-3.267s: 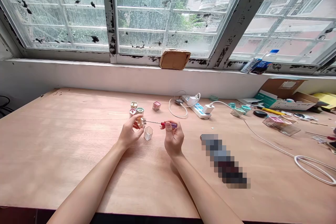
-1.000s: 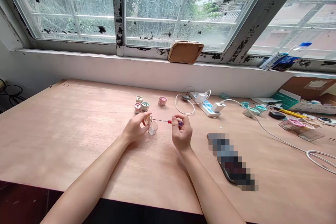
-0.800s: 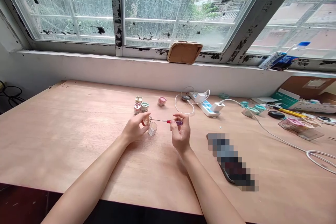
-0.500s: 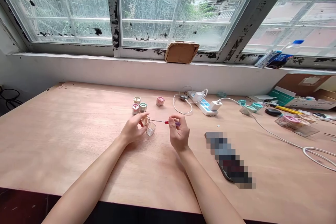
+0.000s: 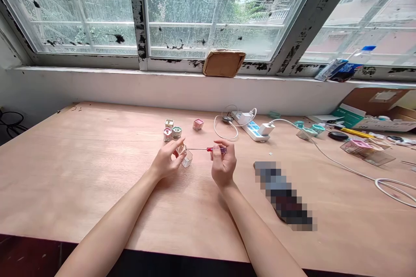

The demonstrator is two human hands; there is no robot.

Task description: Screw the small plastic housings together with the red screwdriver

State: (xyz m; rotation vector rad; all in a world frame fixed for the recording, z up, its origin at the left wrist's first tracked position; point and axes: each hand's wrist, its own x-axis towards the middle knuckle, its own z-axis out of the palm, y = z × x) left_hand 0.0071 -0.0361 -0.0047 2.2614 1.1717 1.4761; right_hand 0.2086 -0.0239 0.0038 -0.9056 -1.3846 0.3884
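My left hand (image 5: 166, 161) is closed around a small pale plastic piece (image 5: 180, 149) held just above the wooden table (image 5: 81, 169). My right hand (image 5: 223, 165) pinches the red and purple handle of a thin screwdriver (image 5: 217, 149), whose metal shaft runs left into that piece. A small clear plastic cup (image 5: 187, 159) lies on the table right below the shaft, between my hands. Just beyond my left hand stand three small coloured hexagonal boxes (image 5: 172, 131), with a pink one (image 5: 198, 124) further right.
A blurred dark object (image 5: 283, 196) lies right of my right hand. Behind it are a white power strip (image 5: 255, 129) with chargers and a white cable (image 5: 344, 165) trailing right. Teal and pink parts, cardboard boxes (image 5: 373, 110) and tools crowd the far right. A windowsill runs behind.
Both hands stay in the same grip on the piece and the screwdriver. My right fingers have shifted slightly on the handle. The camera view has drifted a little.
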